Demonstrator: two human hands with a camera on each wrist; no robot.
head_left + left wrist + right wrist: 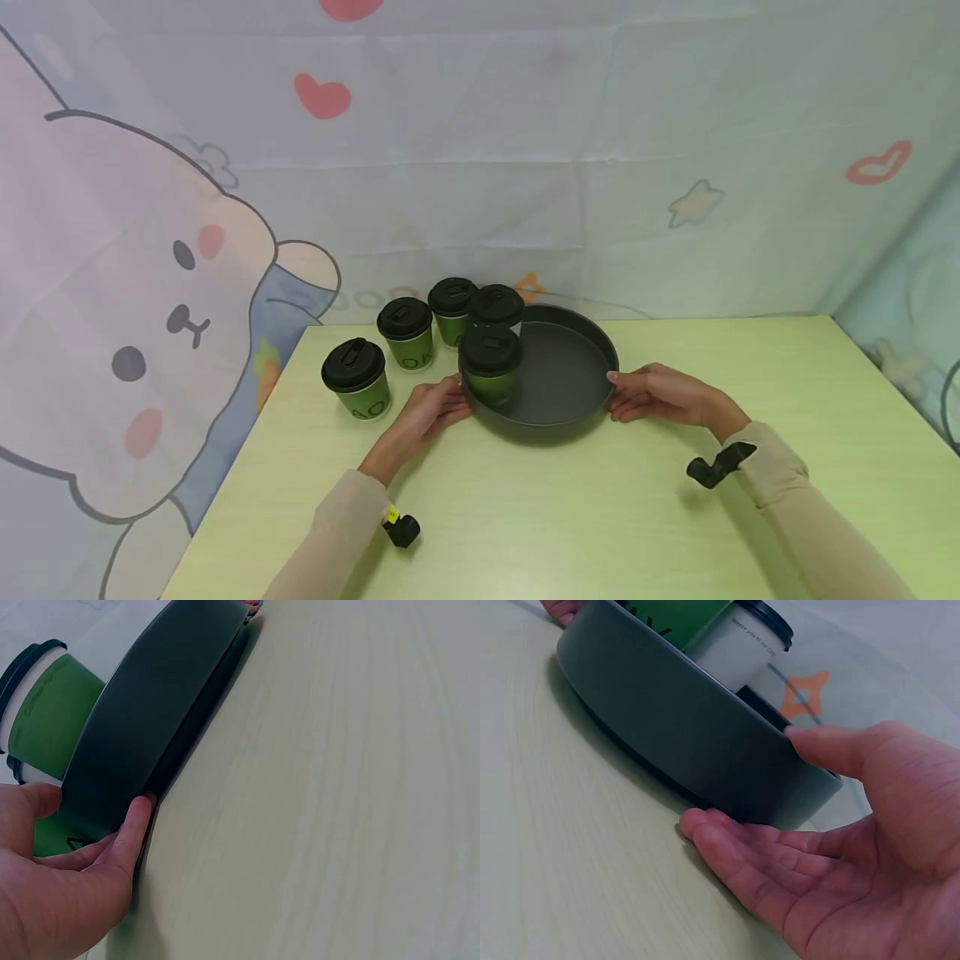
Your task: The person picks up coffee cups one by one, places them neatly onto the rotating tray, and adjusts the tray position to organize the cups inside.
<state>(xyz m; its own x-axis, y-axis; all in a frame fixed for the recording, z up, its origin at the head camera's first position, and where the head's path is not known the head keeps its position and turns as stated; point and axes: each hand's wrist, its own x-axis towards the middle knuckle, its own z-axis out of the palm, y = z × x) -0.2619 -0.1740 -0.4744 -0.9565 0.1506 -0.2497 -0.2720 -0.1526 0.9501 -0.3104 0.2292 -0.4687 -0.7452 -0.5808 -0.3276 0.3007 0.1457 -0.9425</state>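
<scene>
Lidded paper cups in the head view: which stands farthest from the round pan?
The leftmost green paper cup: no other has so wide a gap to the round pan.

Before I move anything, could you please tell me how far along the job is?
Apparently done: one lidded cup stands in the pan; the cup behind it appears inside too. In hand: the left hand and right hand grip opposite sides of the pan. Possibly left: loading the three other cups, which stand on the table outside it.
</scene>
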